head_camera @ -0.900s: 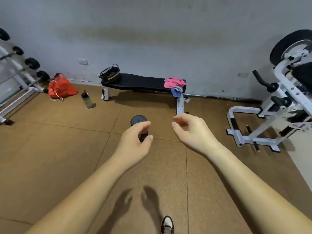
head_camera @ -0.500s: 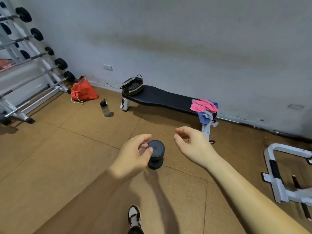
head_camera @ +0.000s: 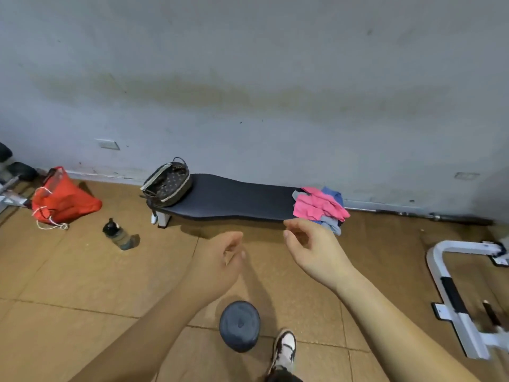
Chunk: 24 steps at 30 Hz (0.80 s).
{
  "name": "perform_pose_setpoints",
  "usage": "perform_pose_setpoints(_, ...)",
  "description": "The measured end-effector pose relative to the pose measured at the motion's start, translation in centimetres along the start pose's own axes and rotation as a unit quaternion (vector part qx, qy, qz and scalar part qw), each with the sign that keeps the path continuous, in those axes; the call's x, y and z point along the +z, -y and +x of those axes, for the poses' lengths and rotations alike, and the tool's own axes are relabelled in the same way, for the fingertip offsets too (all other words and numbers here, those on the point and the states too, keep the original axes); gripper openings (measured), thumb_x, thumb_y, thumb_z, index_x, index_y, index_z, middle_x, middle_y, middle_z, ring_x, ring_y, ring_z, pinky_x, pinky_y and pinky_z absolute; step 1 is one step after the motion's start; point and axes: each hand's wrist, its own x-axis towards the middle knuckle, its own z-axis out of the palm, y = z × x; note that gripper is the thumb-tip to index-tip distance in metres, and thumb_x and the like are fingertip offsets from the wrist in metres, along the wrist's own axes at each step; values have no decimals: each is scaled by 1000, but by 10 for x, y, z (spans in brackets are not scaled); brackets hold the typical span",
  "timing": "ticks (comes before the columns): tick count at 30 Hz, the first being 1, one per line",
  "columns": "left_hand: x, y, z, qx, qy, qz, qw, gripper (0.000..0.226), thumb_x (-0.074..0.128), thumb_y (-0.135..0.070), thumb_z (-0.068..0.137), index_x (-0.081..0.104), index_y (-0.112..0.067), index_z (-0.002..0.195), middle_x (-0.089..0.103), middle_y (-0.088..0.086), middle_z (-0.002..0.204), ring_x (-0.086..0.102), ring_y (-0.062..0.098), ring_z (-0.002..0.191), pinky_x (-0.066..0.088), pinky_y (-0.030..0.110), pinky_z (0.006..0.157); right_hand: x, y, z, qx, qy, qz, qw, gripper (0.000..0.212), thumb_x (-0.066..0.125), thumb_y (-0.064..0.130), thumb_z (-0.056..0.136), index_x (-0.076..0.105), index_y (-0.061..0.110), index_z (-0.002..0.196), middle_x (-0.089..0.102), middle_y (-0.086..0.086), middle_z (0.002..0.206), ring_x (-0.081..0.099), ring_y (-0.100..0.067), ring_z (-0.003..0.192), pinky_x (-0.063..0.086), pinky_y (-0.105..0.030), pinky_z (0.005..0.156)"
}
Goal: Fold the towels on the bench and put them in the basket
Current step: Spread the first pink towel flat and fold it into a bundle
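Nothing is folded yet: the towels (head_camera: 319, 206) lie crumpled on the right end of the bench (head_camera: 228, 198), and the basket (head_camera: 168, 186) at its left end shows none inside. Your left hand (head_camera: 217, 260) and right hand (head_camera: 316, 249) are loosely curled and hold nothing.

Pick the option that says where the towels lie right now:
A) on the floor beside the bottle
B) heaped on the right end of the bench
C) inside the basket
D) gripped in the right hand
B: the towels lie in a crumpled pink and blue heap on the right end of the bench, apart from the basket at its left end.
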Motion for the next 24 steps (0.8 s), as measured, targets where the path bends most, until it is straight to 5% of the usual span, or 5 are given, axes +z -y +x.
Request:
perform_pose_setpoints(2,9,5,63,7,-10,8,1000,37,65,-20,98,63,-22,135,65,-15,122,58,-8,111,50,20,102,0,-27,50,24,-24,19,999,31,60,29,99,68,21,128,73,12,114,66,-4,109,53,-32,100)
perform_pose_setpoints(5,22,6,155,6,-12,25,1000,37,65,-23,99,63,-23,136,65,-16,124,58,-9,110,44,5,94,-4,-61,132,55,-13,30,998,32,59,30,98,66,23,129,72,13,104,68,-5,100,56,-35,93)
perform_pose_setpoints(10,19,-5,283,-29,23,-3,999,39,62,-26,101,60,-25,140,63,-17,131,59,0,120,50,27,107,-18,-86,264,79,22,32,996,31,61,22,99,67,17,129,71,13,97,67,0,95,56,-29,90)
perform_pose_setpoints(16,-6,13,413,-26,49,-11,998,38,64,-28,99,62,-29,137,64,-23,126,60,-4,116,51,26,106,-7,-88,387,119,40,32,992,33,60,25,100,64,18,133,72,10,104,67,-6,102,52,-25,94)
perform_pose_setpoints(24,8,86,599,35,156,9,987,39,60,-27,102,61,-26,141,63,-18,133,59,-3,118,47,21,105,53,-141,512,188,-42,-9,981,33,60,25,99,67,18,130,75,7,103,70,-11,96,57,-39,90)
